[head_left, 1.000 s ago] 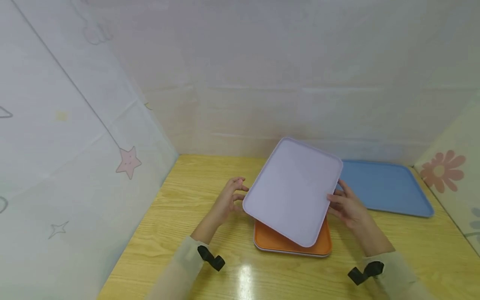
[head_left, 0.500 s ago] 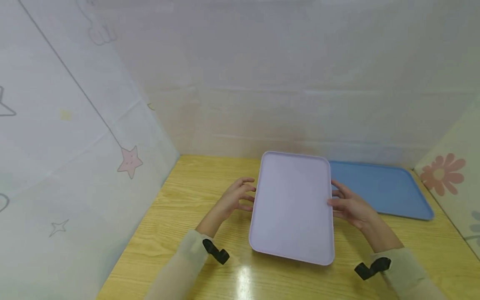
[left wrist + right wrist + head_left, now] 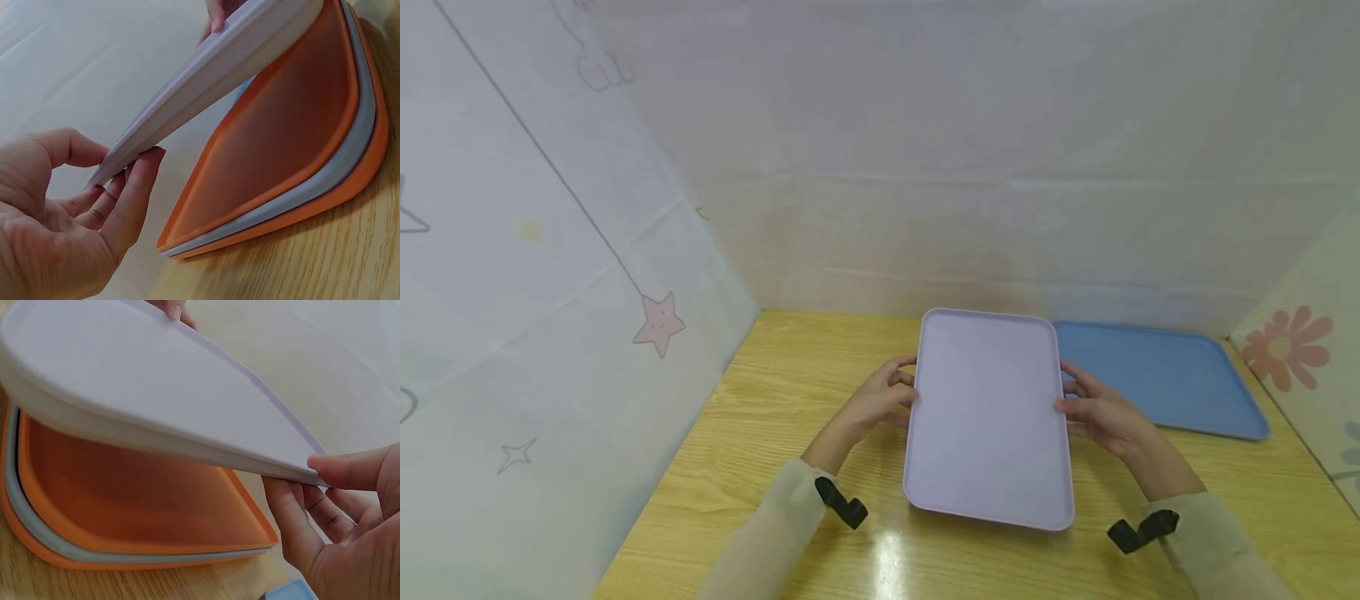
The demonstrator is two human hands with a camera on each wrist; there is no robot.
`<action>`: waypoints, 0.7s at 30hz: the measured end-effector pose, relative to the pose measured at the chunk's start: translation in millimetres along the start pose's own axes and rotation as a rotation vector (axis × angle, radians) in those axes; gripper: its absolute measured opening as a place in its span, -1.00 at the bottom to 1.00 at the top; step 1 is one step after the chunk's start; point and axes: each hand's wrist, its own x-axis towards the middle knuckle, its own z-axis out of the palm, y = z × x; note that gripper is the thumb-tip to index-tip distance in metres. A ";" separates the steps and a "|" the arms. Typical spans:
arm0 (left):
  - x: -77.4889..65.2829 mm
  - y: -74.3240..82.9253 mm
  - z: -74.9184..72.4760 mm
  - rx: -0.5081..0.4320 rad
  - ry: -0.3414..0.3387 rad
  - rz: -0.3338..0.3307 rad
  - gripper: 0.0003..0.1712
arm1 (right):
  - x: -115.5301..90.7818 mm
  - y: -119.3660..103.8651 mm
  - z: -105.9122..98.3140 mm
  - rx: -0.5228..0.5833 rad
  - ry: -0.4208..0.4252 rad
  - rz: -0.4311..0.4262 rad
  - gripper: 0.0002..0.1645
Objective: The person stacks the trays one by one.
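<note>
A pale lilac rectangular tray (image 3: 988, 417) is held up between both hands. My left hand (image 3: 880, 402) pinches its left long edge, thumb on the rim and fingers underneath. On the opposite edge my right hand (image 3: 1101, 414) grips it the same way. Below the lilac tray, both wrist views show a stack: an orange tray (image 3: 269, 144) on top, a grey-blue tray (image 3: 312, 187) in the middle and another orange tray (image 3: 350, 200) at the bottom. A gap separates the lifted tray from this stack, which the lilac tray hides in the head view.
A blue tray (image 3: 1165, 379) lies at the back right of the wooden table (image 3: 760, 400), near the back wall covering (image 3: 880, 208). Printed sheets rise on the left and right sides. Both sleeves carry black wrist straps.
The lilac tray has turned from slanted to nearly straight and now covers the stack in the head view. My left hand has moved in from beside the tray and taken its left edge.
</note>
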 end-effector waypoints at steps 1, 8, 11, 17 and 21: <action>0.3 -0.5 -0.5 0.001 0.001 -0.002 -0.22 | 1.0 -0.1 0.1 -0.008 0.006 -0.001 0.09; 2.7 -3.9 -3.8 -0.041 -0.012 -0.030 -0.18 | 7.4 1.8 -2.3 -0.069 0.020 0.004 0.06; 6.0 -5.9 -4.8 -0.066 -0.019 -0.044 -0.18 | 9.4 3.4 -5.6 -0.079 0.005 0.016 0.05; 15.0 -9.5 -6.1 -0.079 -0.018 -0.060 -0.20 | 10.6 2.8 -12.0 -0.085 -0.048 0.040 0.09; 21.3 -12.7 -5.3 -0.064 -0.010 -0.064 -0.22 | 12.6 4.6 -14.7 -0.091 -0.056 0.045 0.12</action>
